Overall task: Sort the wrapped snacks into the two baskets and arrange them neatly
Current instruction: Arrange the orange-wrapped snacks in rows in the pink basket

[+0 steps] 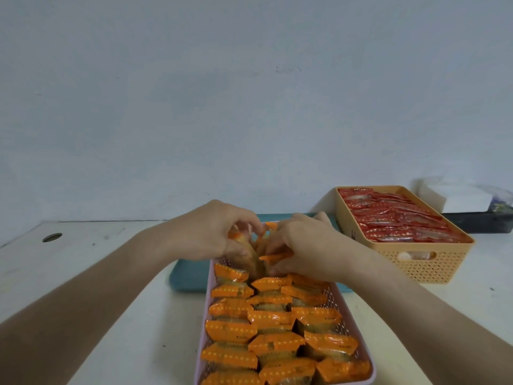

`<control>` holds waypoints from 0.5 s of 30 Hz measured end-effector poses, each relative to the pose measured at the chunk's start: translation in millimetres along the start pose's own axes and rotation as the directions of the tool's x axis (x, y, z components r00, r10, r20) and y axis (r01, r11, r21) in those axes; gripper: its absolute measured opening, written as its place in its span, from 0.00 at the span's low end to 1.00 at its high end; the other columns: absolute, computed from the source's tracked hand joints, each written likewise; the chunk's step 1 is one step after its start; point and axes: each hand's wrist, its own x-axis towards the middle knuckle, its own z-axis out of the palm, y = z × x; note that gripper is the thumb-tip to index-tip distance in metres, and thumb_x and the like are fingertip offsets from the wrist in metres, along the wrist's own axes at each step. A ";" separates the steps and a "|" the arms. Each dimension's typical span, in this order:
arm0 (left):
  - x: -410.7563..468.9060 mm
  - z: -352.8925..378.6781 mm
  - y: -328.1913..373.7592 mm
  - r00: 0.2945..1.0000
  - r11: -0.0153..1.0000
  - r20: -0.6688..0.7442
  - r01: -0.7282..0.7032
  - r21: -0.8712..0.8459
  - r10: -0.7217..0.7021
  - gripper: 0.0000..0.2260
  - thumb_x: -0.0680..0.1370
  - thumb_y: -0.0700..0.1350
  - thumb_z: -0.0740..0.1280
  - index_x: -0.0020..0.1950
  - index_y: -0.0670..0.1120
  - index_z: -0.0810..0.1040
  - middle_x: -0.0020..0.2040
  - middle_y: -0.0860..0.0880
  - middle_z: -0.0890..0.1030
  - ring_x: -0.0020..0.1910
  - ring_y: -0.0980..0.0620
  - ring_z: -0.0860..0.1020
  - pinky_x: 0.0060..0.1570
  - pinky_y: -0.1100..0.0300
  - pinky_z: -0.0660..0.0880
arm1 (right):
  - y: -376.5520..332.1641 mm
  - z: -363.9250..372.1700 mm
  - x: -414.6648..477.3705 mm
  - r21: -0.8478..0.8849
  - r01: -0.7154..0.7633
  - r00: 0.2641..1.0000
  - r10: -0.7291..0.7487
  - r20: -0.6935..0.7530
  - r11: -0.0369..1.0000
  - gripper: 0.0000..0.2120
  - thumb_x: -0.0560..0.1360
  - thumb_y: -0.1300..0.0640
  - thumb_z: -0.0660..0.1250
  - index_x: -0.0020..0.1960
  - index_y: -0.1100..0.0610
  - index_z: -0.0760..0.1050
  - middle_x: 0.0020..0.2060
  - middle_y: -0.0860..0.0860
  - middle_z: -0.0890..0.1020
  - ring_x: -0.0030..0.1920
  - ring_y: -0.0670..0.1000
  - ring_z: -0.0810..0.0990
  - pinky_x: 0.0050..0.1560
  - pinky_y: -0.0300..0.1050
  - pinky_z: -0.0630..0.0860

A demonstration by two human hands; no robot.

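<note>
A pink basket in front of me holds several orange-wrapped snacks standing in three rows. At its far end my left hand grips an orange-wrapped snack that stands tilted between the rows. My right hand pinches another orange-wrapped snack right beside it. The two hands nearly touch. An orange basket at the right back is filled with red-wrapped snacks lying in neat layers.
A teal tray lies under the far end of the pink basket. The white table has a round cable hole at the left. A dark tray with white paper stands behind the orange basket. A pale wall rises behind.
</note>
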 end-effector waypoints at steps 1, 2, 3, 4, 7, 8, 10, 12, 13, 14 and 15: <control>-1.6 -2.4 0.2 0.999 0.998 -0.009 0.031 0.049 -0.031 0.15 0.72 0.49 0.75 0.56 0.60 0.78 0.49 0.59 0.79 0.48 0.58 0.78 0.49 0.61 0.77 | -1.0 1.5 -0.1 -0.008 0.002 1.000 -0.002 -0.015 1.000 0.07 0.74 0.40 0.66 0.46 0.42 0.76 0.44 0.42 0.79 0.52 0.48 0.70 0.54 0.52 0.61; -2.9 -4.8 2.0 0.999 0.989 -0.002 0.051 0.138 -0.051 0.15 0.71 0.51 0.75 0.56 0.59 0.77 0.48 0.59 0.79 0.47 0.58 0.77 0.47 0.61 0.77 | -2.2 2.6 -0.4 -0.011 0.000 1.000 0.000 -0.027 1.000 0.06 0.74 0.40 0.66 0.42 0.41 0.74 0.42 0.42 0.78 0.50 0.47 0.70 0.54 0.52 0.61; -2.9 -5.6 3.8 0.998 0.969 0.015 0.055 0.240 -0.060 0.15 0.71 0.53 0.75 0.56 0.58 0.78 0.48 0.58 0.79 0.46 0.57 0.77 0.46 0.61 0.77 | -3.6 3.2 -0.6 -0.015 -0.006 0.999 0.005 -0.037 1.000 0.08 0.74 0.40 0.66 0.39 0.41 0.73 0.40 0.43 0.78 0.49 0.47 0.71 0.53 0.51 0.60; -3.0 -4.9 6.2 0.998 0.947 0.031 0.040 0.320 -0.053 0.14 0.71 0.54 0.74 0.56 0.57 0.79 0.47 0.57 0.79 0.45 0.57 0.77 0.46 0.61 0.77 | -4.8 3.0 -0.6 -0.015 -0.010 0.999 0.010 -0.048 1.000 0.09 0.74 0.41 0.66 0.38 0.42 0.72 0.39 0.43 0.78 0.48 0.47 0.71 0.51 0.49 0.59; -1.5 8.8 5.8 0.993 0.914 0.115 -0.073 0.399 0.029 0.11 0.75 0.58 0.69 0.55 0.57 0.81 0.44 0.58 0.81 0.41 0.60 0.75 0.41 0.65 0.73 | -3.9 0.4 -0.9 0.001 -0.028 0.994 0.028 -0.106 1.000 0.06 0.74 0.42 0.66 0.44 0.43 0.78 0.41 0.43 0.79 0.49 0.47 0.70 0.47 0.48 0.55; -2.4 13.8 3.8 0.991 0.922 0.129 -0.088 0.378 0.042 0.10 0.76 0.58 0.67 0.53 0.57 0.82 0.44 0.58 0.81 0.40 0.60 0.75 0.41 0.64 0.73 | -3.6 -0.2 -1.0 -0.013 -0.028 0.994 0.026 -0.103 1.000 0.07 0.75 0.42 0.65 0.47 0.43 0.79 0.42 0.43 0.79 0.50 0.47 0.70 0.47 0.48 0.54; -3.0 20.0 -4.3 0.992 0.943 0.121 -0.071 0.326 0.032 0.10 0.79 0.57 0.63 0.50 0.55 0.81 0.42 0.56 0.82 0.39 0.58 0.77 0.43 0.57 0.75 | -4.6 0.8 -0.3 -0.071 0.002 0.999 -0.005 -0.052 0.997 0.08 0.77 0.44 0.62 0.47 0.44 0.79 0.42 0.43 0.78 0.50 0.48 0.70 0.47 0.49 0.54; -2.1 21.9 -9.3 0.993 0.942 0.121 -0.046 0.332 0.006 0.12 0.81 0.55 0.60 0.49 0.52 0.81 0.40 0.54 0.82 0.39 0.56 0.78 0.44 0.54 0.76 | -7.1 3.4 2.7 -0.140 0.043 0.999 -0.043 0.004 0.989 0.09 0.79 0.47 0.59 0.47 0.45 0.78 0.41 0.44 0.76 0.50 0.49 0.70 0.49 0.50 0.56; -1.1 22.6 -9.8 0.993 0.942 0.121 -0.045 0.332 0.005 0.13 0.81 0.54 0.59 0.47 0.51 0.81 0.39 0.53 0.81 0.38 0.55 0.78 0.44 0.53 0.75 | -8.1 3.1 4.8 -0.178 0.058 0.998 -0.052 0.040 0.982 0.10 0.80 0.48 0.58 0.47 0.45 0.78 0.42 0.44 0.75 0.50 0.49 0.71 0.51 0.51 0.57; -0.1 22.8 -8.6 0.994 0.945 0.109 -0.053 0.322 0.019 0.15 0.82 0.54 0.58 0.44 0.50 0.80 0.37 0.52 0.81 0.37 0.54 0.77 0.42 0.53 0.75 | -9.1 0.9 6.2 -0.201 0.063 0.996 -0.047 0.082 0.978 0.11 0.81 0.47 0.56 0.49 0.44 0.77 0.42 0.44 0.76 0.50 0.49 0.71 0.52 0.52 0.58; 0.2 21.8 -7.4 0.996 0.950 0.081 -0.057 0.307 0.034 0.17 0.82 0.54 0.58 0.40 0.49 0.79 0.34 0.51 0.79 0.35 0.53 0.77 0.40 0.55 0.74 | -9.4 -2.0 7.5 -0.185 0.057 0.992 -0.035 0.124 0.981 0.12 0.81 0.45 0.56 0.53 0.42 0.77 0.43 0.43 0.77 0.52 0.48 0.72 0.54 0.53 0.58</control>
